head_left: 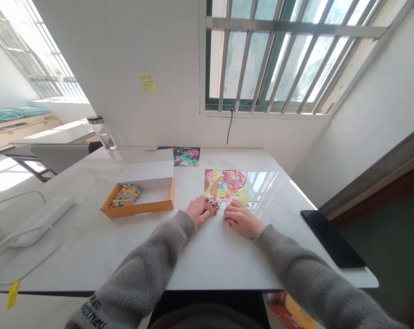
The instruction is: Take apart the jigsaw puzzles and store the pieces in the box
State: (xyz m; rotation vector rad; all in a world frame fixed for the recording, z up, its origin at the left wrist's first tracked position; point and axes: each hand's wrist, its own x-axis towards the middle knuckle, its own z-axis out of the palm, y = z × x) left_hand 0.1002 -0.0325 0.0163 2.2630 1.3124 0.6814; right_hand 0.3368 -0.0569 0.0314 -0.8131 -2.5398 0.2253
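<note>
A partly joined jigsaw puzzle (227, 183) with a red barn picture lies flat on the white table. At its near left edge, my left hand (198, 211) is closed round a small stack of puzzle pieces (212, 208), held upright on their edges. My right hand (241, 218) rests at the puzzle's near edge with fingers curled down. A bit of orange shows beneath those fingers, most of it hidden, so I cannot make out its shape.
An open orange box (138, 211) with several loose pieces stands to the left. Behind lies a dark illustrated sheet (188, 156). A water bottle (104, 135) stands at the back left, a white power strip (38, 224) with cables at far left, a black tablet (332, 240) at right.
</note>
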